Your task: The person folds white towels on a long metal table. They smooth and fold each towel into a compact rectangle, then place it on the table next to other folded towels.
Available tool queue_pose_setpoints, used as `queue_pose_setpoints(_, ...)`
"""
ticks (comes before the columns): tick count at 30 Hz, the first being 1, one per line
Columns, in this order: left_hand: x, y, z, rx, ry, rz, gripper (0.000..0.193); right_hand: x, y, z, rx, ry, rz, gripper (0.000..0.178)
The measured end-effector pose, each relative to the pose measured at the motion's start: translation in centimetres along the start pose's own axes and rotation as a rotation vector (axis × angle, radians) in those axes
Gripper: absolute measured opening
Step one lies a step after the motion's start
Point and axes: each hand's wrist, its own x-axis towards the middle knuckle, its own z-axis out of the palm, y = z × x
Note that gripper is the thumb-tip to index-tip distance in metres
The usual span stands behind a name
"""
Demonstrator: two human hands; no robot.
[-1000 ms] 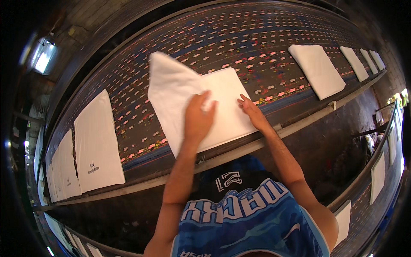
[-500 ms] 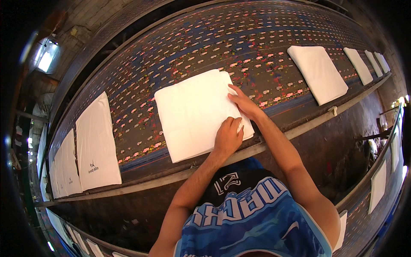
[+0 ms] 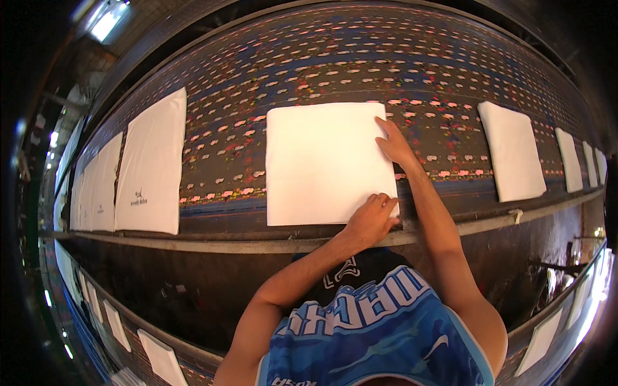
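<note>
A white folded cloth (image 3: 325,164) lies on a long dark table (image 3: 225,167) in front of me, its edges nearly square to the table's near edge. My left hand (image 3: 373,220) is at the cloth's near right corner, its fingers curled and closed on the edge there. Higher up the same side, my right hand (image 3: 397,147) rests against the right edge with thumb and fingers apart. Small pink, red and yellow printed marks cover the table top in rows.
On the left, a white cloth with a small dark print (image 3: 151,167) lies beside several others. To the right sits another folded white cloth (image 3: 513,154), with several beyond it. A pale rail (image 3: 270,244) runs along the near edge. Behind me, more white cloths (image 3: 161,357) lie on another table.
The cloth's layers along the right side, offset before, now line up. My left hand has moved to the near right corner; my right hand stays on the right edge. The view has turned.
</note>
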Motion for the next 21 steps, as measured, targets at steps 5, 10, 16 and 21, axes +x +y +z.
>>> queue_pose_setpoints(5, -1.8, -4.5, -4.3, 0.263, 0.241, -0.037, 0.055, -1.3, -4.0, 0.5, -0.489, 0.365, -0.357, 0.069)
queue_pose_setpoints(10, -6.9, -13.7, -10.2, 0.722, 0.278, -0.420, 0.079, -1.0, -4.6, 4.7, -0.758, 0.290, -0.438, 0.066)
queue_pose_setpoints(16, -9.0, -14.6, -9.5, 0.678, 0.222, -0.482, 0.084, -1.0, -5.3, 6.9, -0.956, 0.099, -0.315, 0.071)
queue_pose_setpoints(21, -9.8, -14.3, -8.4, 0.717, 0.244, -0.473, 0.086, 1.3, -11.2, 11.8, -0.687, 0.121, -0.558, 0.068)
